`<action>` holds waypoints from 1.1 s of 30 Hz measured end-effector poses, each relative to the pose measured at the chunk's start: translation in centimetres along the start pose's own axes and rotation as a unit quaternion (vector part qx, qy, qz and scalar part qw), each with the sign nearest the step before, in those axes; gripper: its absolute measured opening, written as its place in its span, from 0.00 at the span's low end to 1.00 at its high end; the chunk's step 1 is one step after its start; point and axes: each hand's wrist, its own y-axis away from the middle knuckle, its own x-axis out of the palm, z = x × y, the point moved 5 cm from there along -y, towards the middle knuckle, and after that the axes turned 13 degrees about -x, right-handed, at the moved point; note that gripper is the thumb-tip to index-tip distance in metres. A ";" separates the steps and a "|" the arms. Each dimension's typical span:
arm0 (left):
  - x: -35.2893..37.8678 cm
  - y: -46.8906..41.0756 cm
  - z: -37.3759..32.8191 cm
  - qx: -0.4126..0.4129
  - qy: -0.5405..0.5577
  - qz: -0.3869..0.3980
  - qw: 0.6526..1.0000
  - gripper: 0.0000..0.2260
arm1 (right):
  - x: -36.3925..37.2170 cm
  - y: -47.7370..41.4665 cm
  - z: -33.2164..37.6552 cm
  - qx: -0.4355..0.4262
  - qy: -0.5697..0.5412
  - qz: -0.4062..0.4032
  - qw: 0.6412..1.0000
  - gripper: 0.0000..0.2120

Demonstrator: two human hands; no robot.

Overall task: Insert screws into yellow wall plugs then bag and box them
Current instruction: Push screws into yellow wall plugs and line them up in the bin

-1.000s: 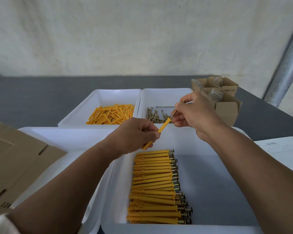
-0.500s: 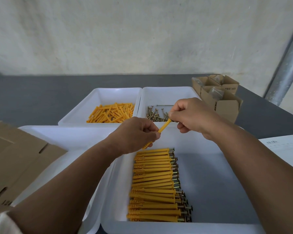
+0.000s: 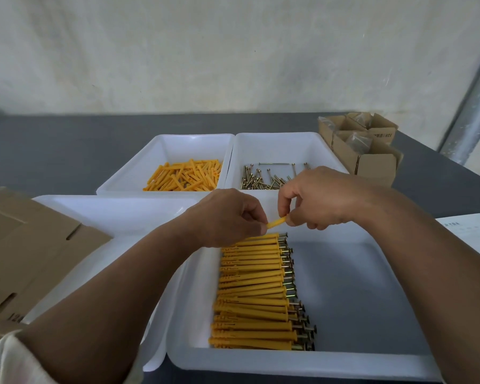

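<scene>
My left hand (image 3: 227,220) pinches one end of a yellow wall plug (image 3: 276,223) above the near white tray (image 3: 288,361). My right hand (image 3: 322,198) is curled round the plug's other end, hiding the screw. Below them lies a neat row of several assembled plugs with screws (image 3: 258,295) along the tray's left side. Loose yellow plugs (image 3: 186,177) fill the far left tray (image 3: 164,145). Loose screws (image 3: 263,180) lie in the far right tray (image 3: 277,142).
Flat cardboard (image 3: 25,250) lies over a white tray (image 3: 108,209) at the left. Small open cardboard boxes (image 3: 363,145) holding clear bags stand at the far right. A paper sheet (image 3: 471,234) lies at the right edge, a metal pole (image 3: 471,106) behind it.
My right hand has moved down and left toward the left hand, and the screw shaft seen between them earlier has vanished into the plug. Both hands have dropped closer to the near tray.
</scene>
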 end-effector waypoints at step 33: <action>-0.7 -0.6 0.9 -0.011 0.108 -0.053 0.993 0.03 | 5.9 -1.0 1.2 0.005 -0.048 0.205 0.978 0.06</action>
